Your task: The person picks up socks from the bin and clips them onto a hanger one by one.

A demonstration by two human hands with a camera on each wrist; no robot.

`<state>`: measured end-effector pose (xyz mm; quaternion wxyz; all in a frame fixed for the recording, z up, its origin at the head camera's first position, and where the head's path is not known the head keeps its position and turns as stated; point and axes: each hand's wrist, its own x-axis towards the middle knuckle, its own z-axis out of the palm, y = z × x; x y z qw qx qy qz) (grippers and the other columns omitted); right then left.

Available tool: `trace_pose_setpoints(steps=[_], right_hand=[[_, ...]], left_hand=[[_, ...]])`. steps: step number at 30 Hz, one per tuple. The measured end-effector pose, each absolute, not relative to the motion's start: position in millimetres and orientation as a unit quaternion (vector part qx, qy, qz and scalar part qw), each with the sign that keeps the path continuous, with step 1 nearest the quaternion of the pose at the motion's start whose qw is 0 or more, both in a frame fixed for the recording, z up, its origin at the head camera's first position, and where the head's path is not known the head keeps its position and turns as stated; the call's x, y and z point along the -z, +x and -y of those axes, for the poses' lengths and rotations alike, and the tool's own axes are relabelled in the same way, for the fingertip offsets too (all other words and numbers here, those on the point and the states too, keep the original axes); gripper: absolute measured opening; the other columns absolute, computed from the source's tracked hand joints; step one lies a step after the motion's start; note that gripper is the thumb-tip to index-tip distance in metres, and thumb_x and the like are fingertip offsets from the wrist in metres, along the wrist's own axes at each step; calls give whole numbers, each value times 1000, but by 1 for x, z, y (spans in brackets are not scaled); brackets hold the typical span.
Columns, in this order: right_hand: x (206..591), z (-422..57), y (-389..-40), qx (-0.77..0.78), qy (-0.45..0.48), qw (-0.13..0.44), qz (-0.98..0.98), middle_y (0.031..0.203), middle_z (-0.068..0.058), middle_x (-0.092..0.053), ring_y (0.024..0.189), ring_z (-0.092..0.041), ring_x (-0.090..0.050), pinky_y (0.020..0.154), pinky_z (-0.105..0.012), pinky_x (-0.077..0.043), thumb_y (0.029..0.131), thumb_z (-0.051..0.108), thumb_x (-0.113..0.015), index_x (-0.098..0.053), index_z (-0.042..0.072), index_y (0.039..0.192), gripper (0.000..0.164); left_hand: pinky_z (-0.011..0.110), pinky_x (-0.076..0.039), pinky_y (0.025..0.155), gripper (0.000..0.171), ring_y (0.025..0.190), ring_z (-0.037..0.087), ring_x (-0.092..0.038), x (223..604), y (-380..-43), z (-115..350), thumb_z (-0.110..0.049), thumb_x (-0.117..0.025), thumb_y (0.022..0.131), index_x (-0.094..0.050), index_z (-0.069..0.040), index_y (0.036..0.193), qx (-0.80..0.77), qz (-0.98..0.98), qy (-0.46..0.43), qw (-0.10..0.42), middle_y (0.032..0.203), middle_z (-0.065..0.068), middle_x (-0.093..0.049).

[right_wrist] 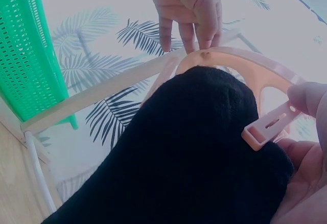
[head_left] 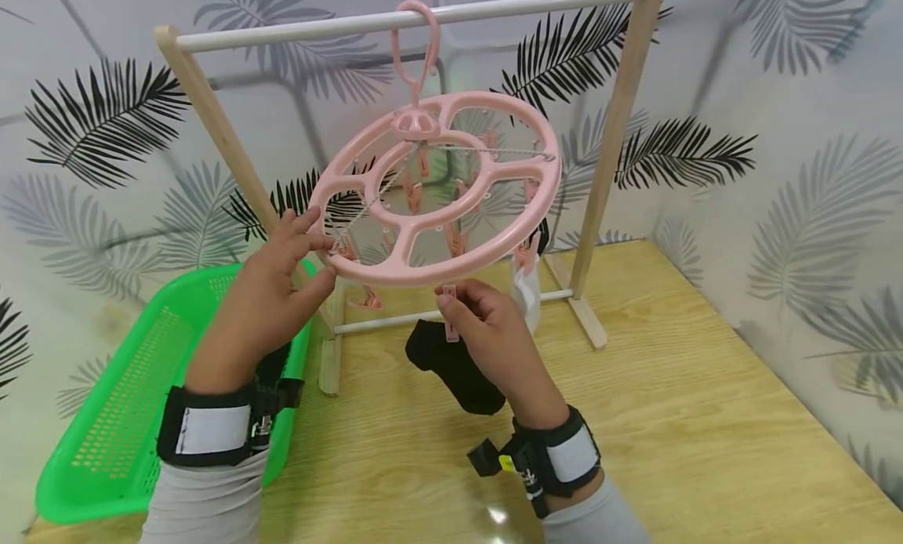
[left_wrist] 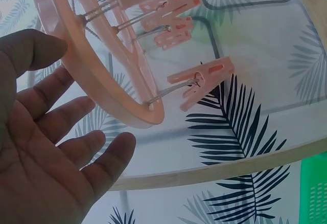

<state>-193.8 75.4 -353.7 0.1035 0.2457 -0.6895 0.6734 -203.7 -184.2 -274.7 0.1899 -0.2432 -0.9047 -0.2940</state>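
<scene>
A pink oval clip hanger [head_left: 416,274] hangs by its hook from a white bar, its ring tilted. My left hand [head_left: 264,305] pinches the ring's left rim between thumb and index finger, the other fingers spread. Below the front rim, my right hand [head_left: 497,340] pinches a pink clothespin [head_left: 451,315] between thumb and fingers. A black sock [head_left: 466,375] hangs at that clothespin; in the right wrist view the clothespin [right_wrist: 270,128] lies over the sock's edge [right_wrist: 199,137]. Beyond my right hand, a white sock [head_left: 527,293] hangs from another clothespin [head_left: 525,254].
A wooden stand with a white top bar [head_left: 536,5] stands on the wooden table [head_left: 705,418]. To the left is a green basket [head_left: 74,481] with something dark in it, partly behind my left arm. More pink clothespins [left_wrist: 204,81] dangle under the ring.
</scene>
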Motion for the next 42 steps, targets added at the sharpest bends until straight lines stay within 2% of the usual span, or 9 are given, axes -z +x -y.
trace_pose_setpoints(steps=[6,11,14,17,24,28,31,36,42], right_hand=[[353,-76,-195,-653,220,141,711,71,-14,-53,69,-31,-53,63,-31,-45,100,21,-57,-62,4,90,20],[353,-80,-196,-619,197,172,741,72,-7,-55,71,-23,-57,65,-36,-49,99,28,-58,-63,10,96,19],[351,-85,-196,-601,182,183,757,76,-5,-58,72,-18,-58,67,-38,-52,99,33,-58,-63,11,103,23],[349,-91,-196,-590,171,191,765,80,-5,-60,74,-17,-59,69,-38,-53,99,36,-58,-63,11,109,27],[348,-104,-199,-598,147,202,762,89,-7,-65,80,-19,-62,74,-39,-54,99,31,-60,-62,10,120,30],[346,-112,-197,-591,118,221,766,107,-9,-67,96,-20,-64,86,-42,-52,99,27,-60,-61,8,129,35],[342,-114,-193,-587,90,258,762,115,-8,-66,106,-20,-61,93,-42,-49,99,26,-59,-63,6,128,35],[334,-108,-179,-603,97,313,727,108,-7,-67,101,-16,-59,88,-40,-50,98,20,-60,-67,2,116,27],[326,-94,-162,-597,159,333,712,98,-6,-68,89,-15,-62,78,-31,-53,96,18,-63,-70,1,110,23]], left_hand=[[59,-27,112,17,149,31,-20,277,-199,179,-8,-62,94,-63,-3,111,301,896,-263,195,153,14,-42],[55,-28,112,20,145,33,-29,275,-196,176,-5,-65,92,-63,0,112,300,886,-289,205,140,16,-54],[52,-36,107,21,133,30,-45,274,-195,174,-5,-67,92,-65,1,111,296,874,-310,227,126,14,-61],[50,-42,98,18,117,27,-54,274,-195,172,-6,-70,91,-67,-2,109,291,866,-323,247,116,11,-64],[50,-44,96,19,117,29,-54,271,-191,168,-9,-74,90,-71,-3,108,279,861,-332,265,116,12,-65],[50,-44,97,19,119,30,-54,268,-188,164,-9,-75,89,-72,-3,107,274,858,-333,279,116,11,-65],[49,-46,95,18,116,30,-54,266,-185,161,-10,-75,89,-73,-4,106,271,860,-329,280,115,11,-66],[51,-48,91,18,111,30,-56,265,-180,158,-12,-74,90,-75,-5,107,254,871,-319,273,112,10,-66],[46,-48,87,21,103,28,-56,264,-176,153,-11,-75,89,-76,-4,109,249,868,-327,277,105,7,-66]])
